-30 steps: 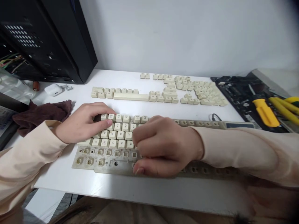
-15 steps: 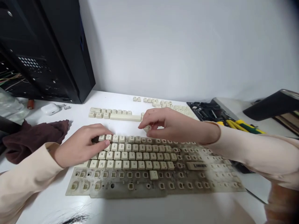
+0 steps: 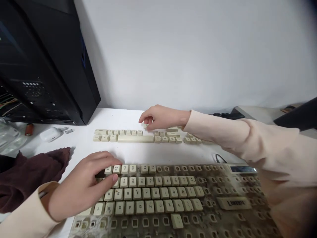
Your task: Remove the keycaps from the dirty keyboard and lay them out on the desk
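A dirty cream keyboard [image 3: 215, 213] lies before me, its letter rows fitted with keycaps and many other switch sockets bare. My left hand [image 3: 85, 180] rests on its upper left corner, thumb and fingers spread over the number and function keys. Beyond the keyboard, my right hand [image 3: 164, 117] hovers above the back of the desk. A small cream keycap [image 3: 145, 126] shows between its thumb and index finger. Below that hand loose keycaps lie in rows, among them a long spacebar [image 3: 135, 138]. My right forearm hides part of the loose keycaps.
A black computer case [image 3: 49, 66] stands at the left back. In front of it are a white earbud case [image 3: 50, 134], an orange-brown cylinder [image 3: 29, 129] and a dark maroon cloth [image 3: 37, 178]. A white wall [image 3: 173, 53] closes off the back. A dark object [image 3: 297, 114] sits at right.
My right hand has moved away from the keyboard's top edge, back toward the loose keycaps. My left hand stays on the keyboard's left corner. The view has shifted and come closer.
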`<state>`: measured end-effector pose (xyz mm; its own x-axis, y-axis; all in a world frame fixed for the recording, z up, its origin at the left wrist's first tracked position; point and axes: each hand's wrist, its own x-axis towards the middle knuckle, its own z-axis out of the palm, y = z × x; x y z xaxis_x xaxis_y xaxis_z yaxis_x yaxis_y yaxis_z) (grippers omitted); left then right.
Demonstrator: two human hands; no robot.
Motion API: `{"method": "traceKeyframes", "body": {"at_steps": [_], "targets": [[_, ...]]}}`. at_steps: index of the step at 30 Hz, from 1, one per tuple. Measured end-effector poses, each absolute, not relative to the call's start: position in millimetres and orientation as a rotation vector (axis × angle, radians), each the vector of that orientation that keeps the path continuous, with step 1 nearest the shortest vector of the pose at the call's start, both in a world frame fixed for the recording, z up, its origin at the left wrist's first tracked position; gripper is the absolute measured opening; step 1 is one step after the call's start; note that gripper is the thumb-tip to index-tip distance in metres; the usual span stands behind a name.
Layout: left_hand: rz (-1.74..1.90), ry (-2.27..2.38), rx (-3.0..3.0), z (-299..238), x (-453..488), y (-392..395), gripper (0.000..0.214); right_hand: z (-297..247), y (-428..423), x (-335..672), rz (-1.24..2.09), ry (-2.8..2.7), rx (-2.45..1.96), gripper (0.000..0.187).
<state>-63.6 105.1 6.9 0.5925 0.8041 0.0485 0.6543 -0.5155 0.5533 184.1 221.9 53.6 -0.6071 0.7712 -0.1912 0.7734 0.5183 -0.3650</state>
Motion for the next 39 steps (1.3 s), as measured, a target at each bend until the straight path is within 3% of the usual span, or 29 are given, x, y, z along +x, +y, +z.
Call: {"method": "traceKeyframes", "body": {"at_steps": [10,39], "targets": [[0.388,1.185,2.383,2,-66,105,0.027,44,237,183,-0.739,2.623,1.238,0.053],[0.370,1.176,2.367,7,-62,107,0.026,48,234,183,-0.760,2.612,1.217,0.052]]}}
